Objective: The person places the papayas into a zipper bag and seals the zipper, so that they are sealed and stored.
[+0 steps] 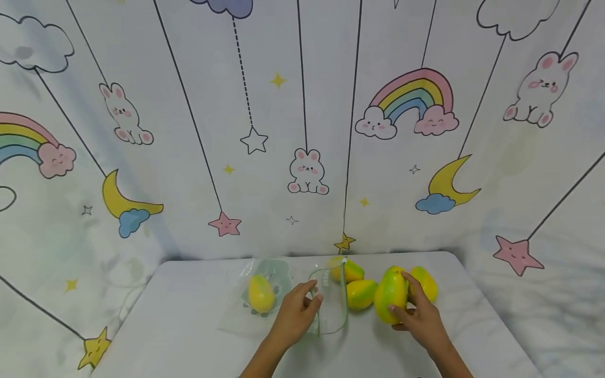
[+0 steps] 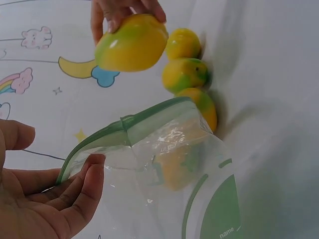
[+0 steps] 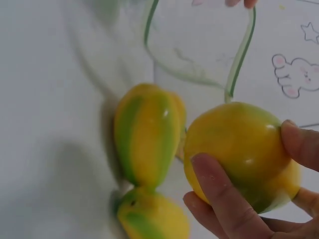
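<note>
My right hand (image 1: 418, 315) grips a yellow-green mango (image 1: 391, 296) between thumb and fingers, raised just right of the bag's mouth. The fingers of my left hand (image 1: 296, 313) are hooked over the green rim of a clear zip bag (image 2: 134, 184), with the thumb standing apart from it. That mouth is spread wide and faces right. Another mango (image 1: 261, 295) shows through the clear plastic in the left part of the bag. In the right wrist view, the held mango (image 3: 239, 154) hides part of what lies behind it.
Loose mangoes lie right of the bag: one at the back (image 1: 354, 270), one in front of it (image 1: 361, 295), and one beyond my right hand (image 1: 425, 283). The white table (image 1: 179, 315) meets a cloth backdrop (image 1: 264, 199) printed with rabbits, stars and rainbows.
</note>
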The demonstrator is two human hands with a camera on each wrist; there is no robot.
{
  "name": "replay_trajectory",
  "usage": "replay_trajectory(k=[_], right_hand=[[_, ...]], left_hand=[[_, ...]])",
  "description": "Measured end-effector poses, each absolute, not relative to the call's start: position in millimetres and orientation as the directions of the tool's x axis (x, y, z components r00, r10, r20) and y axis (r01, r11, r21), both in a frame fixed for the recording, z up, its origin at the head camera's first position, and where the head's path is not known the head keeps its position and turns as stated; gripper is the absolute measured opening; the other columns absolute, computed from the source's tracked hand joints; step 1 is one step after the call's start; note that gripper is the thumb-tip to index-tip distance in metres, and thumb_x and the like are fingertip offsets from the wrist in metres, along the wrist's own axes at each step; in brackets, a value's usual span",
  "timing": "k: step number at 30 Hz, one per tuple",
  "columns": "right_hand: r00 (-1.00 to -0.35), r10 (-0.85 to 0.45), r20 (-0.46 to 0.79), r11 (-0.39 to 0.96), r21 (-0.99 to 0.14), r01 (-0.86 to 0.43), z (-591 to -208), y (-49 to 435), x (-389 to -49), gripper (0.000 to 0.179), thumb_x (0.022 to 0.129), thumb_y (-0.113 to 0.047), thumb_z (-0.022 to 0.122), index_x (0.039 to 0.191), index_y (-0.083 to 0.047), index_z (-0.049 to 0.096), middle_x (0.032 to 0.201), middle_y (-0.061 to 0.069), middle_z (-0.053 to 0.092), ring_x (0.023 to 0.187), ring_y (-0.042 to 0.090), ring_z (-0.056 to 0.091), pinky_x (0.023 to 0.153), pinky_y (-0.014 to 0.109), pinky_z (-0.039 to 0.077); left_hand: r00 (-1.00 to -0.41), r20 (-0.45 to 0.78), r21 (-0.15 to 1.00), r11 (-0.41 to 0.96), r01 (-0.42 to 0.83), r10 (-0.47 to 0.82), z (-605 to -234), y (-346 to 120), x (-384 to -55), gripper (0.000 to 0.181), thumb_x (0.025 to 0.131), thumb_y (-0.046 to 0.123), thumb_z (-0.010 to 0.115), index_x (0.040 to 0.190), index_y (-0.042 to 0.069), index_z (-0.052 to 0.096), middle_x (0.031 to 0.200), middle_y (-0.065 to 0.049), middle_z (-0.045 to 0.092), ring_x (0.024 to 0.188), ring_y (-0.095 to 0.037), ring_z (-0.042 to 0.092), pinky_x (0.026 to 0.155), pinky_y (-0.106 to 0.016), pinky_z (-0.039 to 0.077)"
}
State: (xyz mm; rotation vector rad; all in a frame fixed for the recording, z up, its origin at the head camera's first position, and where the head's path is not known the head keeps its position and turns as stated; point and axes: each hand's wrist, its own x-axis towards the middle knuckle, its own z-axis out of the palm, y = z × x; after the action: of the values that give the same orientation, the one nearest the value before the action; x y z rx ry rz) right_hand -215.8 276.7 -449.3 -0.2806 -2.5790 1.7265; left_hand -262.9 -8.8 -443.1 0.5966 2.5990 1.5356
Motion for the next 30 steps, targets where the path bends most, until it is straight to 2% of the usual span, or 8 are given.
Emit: replay_trajectory(k=[5, 12, 20, 25, 30], right_hand=[[-0.983, 0.149, -0.106, 0.305, -0.941, 0.147, -443.1, 247.3, -226.8, 0.084, 0.087, -0.007, 0.072, 0.151, -0.032, 0.024, 0.140, 0.035, 0.044, 0.096, 0.032, 0.069, 0.064, 0.039, 0.060], [-0.986, 0.056, -0.159, 0.093, -0.982, 0.164, -436.3, 217.1, -242.1, 0.078, 0.087, -0.003, 0.069, 0.148, -0.033, 0.029, 0.137, 0.032, 0.048, 0.091, 0.031, 0.068, 0.066, 0.047, 0.060], [-0.983, 0.025, -0.183, 0.118, -0.976, 0.185, -441.2, 201.0, -247.6, 0.078, 0.088, -0.008, 0.071, 0.149, -0.032, 0.029, 0.129, 0.027, 0.056, 0.086, 0.028, 0.068, 0.066, 0.044, 0.060], [-0.981, -0.036, -0.191, 0.108, -0.976, 0.186, -449.5, 195.3, -252.0, 0.080, 0.088, -0.011, 0.070, 0.152, -0.028, 0.025, 0.130, 0.029, 0.054, 0.086, 0.029, 0.069, 0.067, 0.044, 0.060], [-0.974, -0.115, -0.197, 0.056, -0.980, 0.191, -460.9, 189.8, -259.2, 0.079, 0.089, -0.015, 0.070, 0.153, -0.025, 0.024, 0.133, 0.033, 0.051, 0.089, 0.029, 0.069, 0.069, 0.046, 0.060]], left_hand=[[-0.926, 0.135, 0.846, 0.446, 0.292, 0.351, -442.5, -15.5, -261.8, 0.049, 0.101, 0.034, 0.053, 0.138, 0.001, 0.053, 0.121, -0.012, 0.062, 0.083, -0.008, 0.063, 0.067, -0.021, 0.052], [-0.932, 0.141, 0.850, 0.442, 0.286, 0.333, -441.9, -17.9, -262.2, 0.046, 0.101, 0.029, 0.054, 0.137, 0.001, 0.054, 0.119, -0.013, 0.063, 0.083, -0.009, 0.064, 0.069, -0.021, 0.053], [-0.929, 0.142, 0.853, 0.435, 0.290, 0.341, -440.7, -14.3, -260.9, 0.047, 0.101, 0.032, 0.054, 0.137, 0.002, 0.054, 0.121, -0.014, 0.062, 0.084, -0.009, 0.063, 0.070, -0.020, 0.053], [-0.927, 0.133, 0.861, 0.423, 0.284, 0.351, -437.6, -8.8, -258.5, 0.048, 0.100, 0.029, 0.055, 0.137, 0.000, 0.053, 0.119, -0.015, 0.061, 0.086, -0.011, 0.063, 0.072, -0.022, 0.055], [-0.935, 0.086, 0.827, 0.498, 0.259, 0.344, -433.4, -2.6, -255.1, 0.049, 0.099, 0.031, 0.055, 0.137, 0.000, 0.053, 0.118, -0.010, 0.061, 0.088, -0.010, 0.057, 0.073, -0.023, 0.053]])
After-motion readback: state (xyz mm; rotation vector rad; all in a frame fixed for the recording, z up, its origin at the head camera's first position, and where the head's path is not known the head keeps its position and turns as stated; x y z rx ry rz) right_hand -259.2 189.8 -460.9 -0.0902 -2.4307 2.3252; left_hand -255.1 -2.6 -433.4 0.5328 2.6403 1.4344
